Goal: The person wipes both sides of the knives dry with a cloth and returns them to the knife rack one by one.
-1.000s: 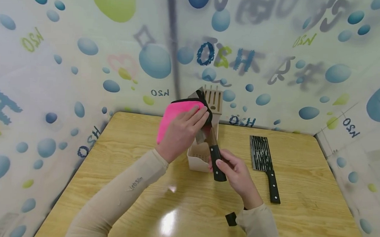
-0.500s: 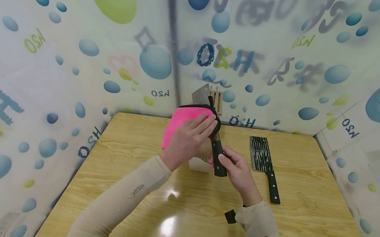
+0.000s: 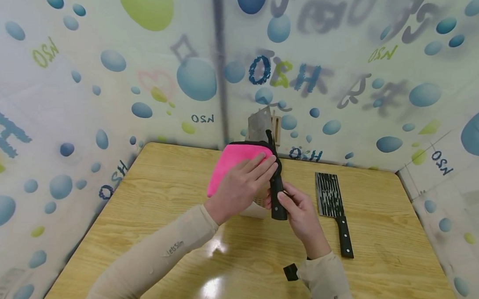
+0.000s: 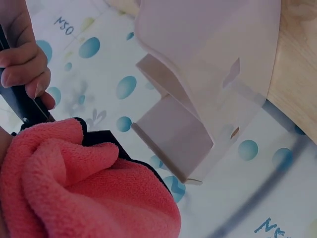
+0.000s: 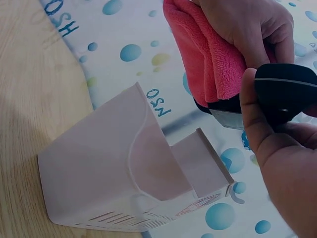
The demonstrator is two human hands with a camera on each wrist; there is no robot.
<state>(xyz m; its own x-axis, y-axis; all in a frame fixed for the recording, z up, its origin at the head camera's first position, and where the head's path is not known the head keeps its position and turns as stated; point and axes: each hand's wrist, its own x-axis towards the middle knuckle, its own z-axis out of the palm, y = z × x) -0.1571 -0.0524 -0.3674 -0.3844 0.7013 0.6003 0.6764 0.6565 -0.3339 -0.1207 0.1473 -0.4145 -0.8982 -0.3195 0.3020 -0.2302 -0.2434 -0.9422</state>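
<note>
In the head view my right hand (image 3: 303, 220) grips the black riveted handle of a cleaver (image 3: 259, 125), held up in front of me with its broad blade tip pointing away. My left hand (image 3: 240, 187) holds a pink cloth (image 3: 228, 166) with black edging, folded over the blade near the handle. The cloth hides much of the blade. In the right wrist view, the fuzzy pink cloth (image 5: 210, 59) wraps the blade between the left fingers and thumb. Behind and below the hands stands a pale plastic knife holder (image 5: 94, 158), partly hidden in the head view.
A second cleaver (image 3: 330, 194) with a black-streaked blade lies on the wooden table (image 3: 387, 225) to the right. A small black square piece (image 3: 290, 272) is beside the right sleeve. Walls patterned with bubbles enclose the table's back and sides.
My left hand and the cloth have slid down the blade towards the handle and to the right, baring more of the blade's far end. The handle has risen slightly; the second cleaver stays put.
</note>
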